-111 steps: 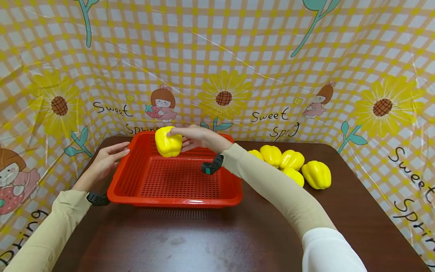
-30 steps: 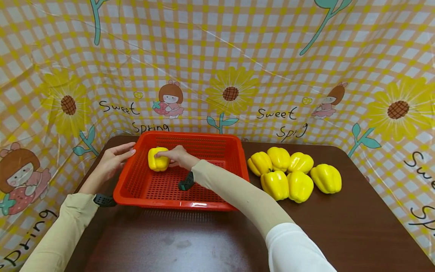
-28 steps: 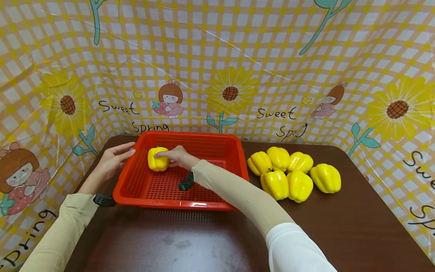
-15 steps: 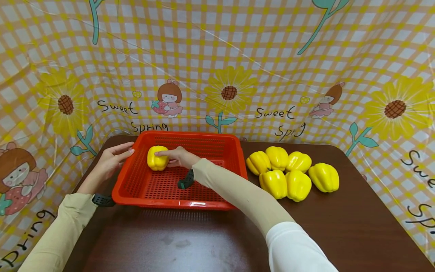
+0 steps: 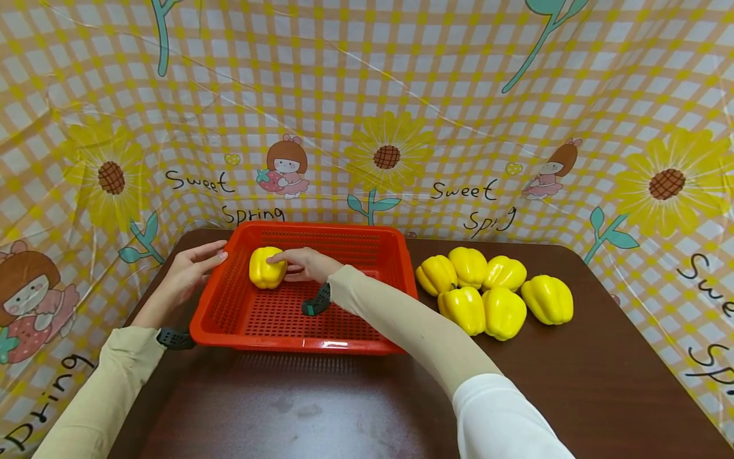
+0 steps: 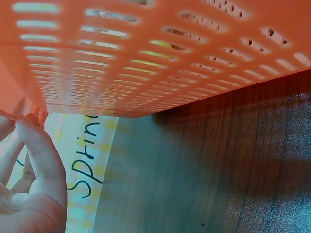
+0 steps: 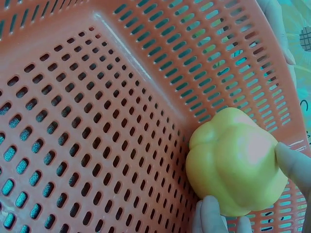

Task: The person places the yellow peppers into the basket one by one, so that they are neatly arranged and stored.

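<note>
My right hand (image 5: 311, 263) grasps the pepper (image 5: 265, 269) leftward of my palm, frame's centre-left; my left hand (image 5: 182, 275) pinches the basket (image 5: 309, 345).

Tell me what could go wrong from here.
The yellow pepper is rounded and has bare basket floor beside it, so it might roll when the right hand lets go. The right sleeve crosses the right rim of the red basket; drawing back low could knock the rim, and the left hand is only at the opposite side. The six loose peppers sit close together, so picking one may nudge others.
</note>
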Demonstrator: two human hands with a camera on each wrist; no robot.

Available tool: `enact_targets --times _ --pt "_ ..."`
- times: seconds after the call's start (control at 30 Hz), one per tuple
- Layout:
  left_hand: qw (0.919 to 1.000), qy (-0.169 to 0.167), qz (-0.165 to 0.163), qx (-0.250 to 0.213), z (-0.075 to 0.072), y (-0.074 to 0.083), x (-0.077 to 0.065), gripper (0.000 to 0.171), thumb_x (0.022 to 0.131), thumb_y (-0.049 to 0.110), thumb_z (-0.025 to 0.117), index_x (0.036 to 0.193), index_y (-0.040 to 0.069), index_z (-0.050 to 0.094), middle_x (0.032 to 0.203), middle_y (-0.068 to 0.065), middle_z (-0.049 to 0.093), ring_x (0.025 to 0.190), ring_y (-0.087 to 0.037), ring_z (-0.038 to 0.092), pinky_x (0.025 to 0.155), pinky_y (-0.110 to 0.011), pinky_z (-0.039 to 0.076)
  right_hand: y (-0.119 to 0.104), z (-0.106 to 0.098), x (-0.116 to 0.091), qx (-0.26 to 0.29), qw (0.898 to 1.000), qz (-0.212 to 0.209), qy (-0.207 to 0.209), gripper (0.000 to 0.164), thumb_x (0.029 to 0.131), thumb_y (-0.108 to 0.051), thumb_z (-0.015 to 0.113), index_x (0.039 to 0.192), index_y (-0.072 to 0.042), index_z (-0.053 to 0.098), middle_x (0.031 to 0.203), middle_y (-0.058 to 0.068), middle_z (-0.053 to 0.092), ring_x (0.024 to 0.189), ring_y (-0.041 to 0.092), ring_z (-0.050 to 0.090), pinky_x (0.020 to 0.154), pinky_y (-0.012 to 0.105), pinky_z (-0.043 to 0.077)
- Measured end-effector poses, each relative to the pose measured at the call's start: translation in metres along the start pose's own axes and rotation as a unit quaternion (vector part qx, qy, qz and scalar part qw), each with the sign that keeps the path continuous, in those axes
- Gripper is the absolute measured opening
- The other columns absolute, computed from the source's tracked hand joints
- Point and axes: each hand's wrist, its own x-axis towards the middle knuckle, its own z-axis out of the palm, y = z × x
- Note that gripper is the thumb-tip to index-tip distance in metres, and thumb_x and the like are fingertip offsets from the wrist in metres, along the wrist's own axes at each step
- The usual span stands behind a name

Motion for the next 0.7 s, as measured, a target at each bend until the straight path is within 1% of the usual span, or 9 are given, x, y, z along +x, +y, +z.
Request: enact_targets --times 0.23,0.37,0.43,0.5,0.63,0.7 --pt "0.9999 0.006 0.010 -0.010 -0.0008 -0.0036 0.0000 0.063 0.095 0.020 0.062 0.146 -0.004 0.034 0.096 0.018 0.063 0.081 0.002 0.065 0.069 -0.019 0.057 0.0018 0.0038 -0.0023 -0.008 1.000 -0.019 0.002 0.056 0.087 -0.019 0.071 0.136 -0.001 0.049 0.145 0.014 0.040 0.133 0.030 0.044 0.105 0.036 0.046" --pt "0.9999 0.014 0.009 -0.002 -0.0007 -0.0032 0.0007 0.065 0.094 0.022 0.063 0.147 -0.003 0.034 0.096 0.018 0.062 0.080 0.002 0.065 0.069 -0.018 0.057 0.0021 0.0063 -0.0015 -0.009 1.000 -0.027 0.013 0.067 0.088 -0.018 0.070 0.142 0.000 0.035 0.143 0.016 0.039 0.131 0.030 0.045 0.106 0.037 0.045" --pt "0.9999 0.014 0.009 0.004 -0.0011 -0.0029 0.0013 0.067 0.093 0.024 0.063 0.147 -0.003 0.033 0.098 0.019 0.061 0.081 0.002 0.065 0.070 -0.018 0.057 0.0017 0.0069 -0.0014 -0.010 0.999 -0.027 0.014 0.071 0.088 -0.019 0.070 0.144 -0.001 0.031 0.144 0.017 0.039 0.131 0.030 0.045 0.106 0.037 0.045" --pt "0.9999 0.012 0.007 0.006 -0.0015 -0.0028 0.0018 0.068 0.093 0.025 0.064 0.147 -0.003 0.033 0.098 0.020 0.060 0.082 0.003 0.065 0.070 -0.018 0.057 0.0009 0.0066 -0.0026 -0.019 0.999 -0.025 0.009 0.070 0.089 -0.019 0.069 0.145 -0.001 0.032 0.145 0.016 0.038 0.132 0.030 0.044 0.106 0.037 0.045" --pt "1.0000 0.005 0.004 0.006 -0.0027 -0.0031 0.0023 0.070 0.093 0.025 0.064 0.148 -0.003 0.032 0.099 0.022 0.060 0.085 0.005 0.063 0.072 -0.017 0.056 -0.0022 0.0054 -0.0061 -0.037 0.999 -0.015 0.001 0.062 0.090 -0.020 0.068 0.143 -0.002 0.040 0.146 0.017 0.039 0.133 0.030 0.044 0.106 0.037 0.046" --pt "1.0000 0.000 0.004 -0.001 -0.0029 -0.0024 0.0026 0.070 0.093 0.024 0.064 0.148 -0.004 0.031 0.098 0.022 0.061 0.086 0.005 0.063 0.071 -0.017 0.056 -0.0051 0.0044 -0.0078 -0.044 0.999 -0.011 0.006 0.064 0.090 -0.020 0.067 0.144 -0.003 0.038 0.145 0.019 0.039 0.132 0.032 0.046 0.105 0.037 0.046"
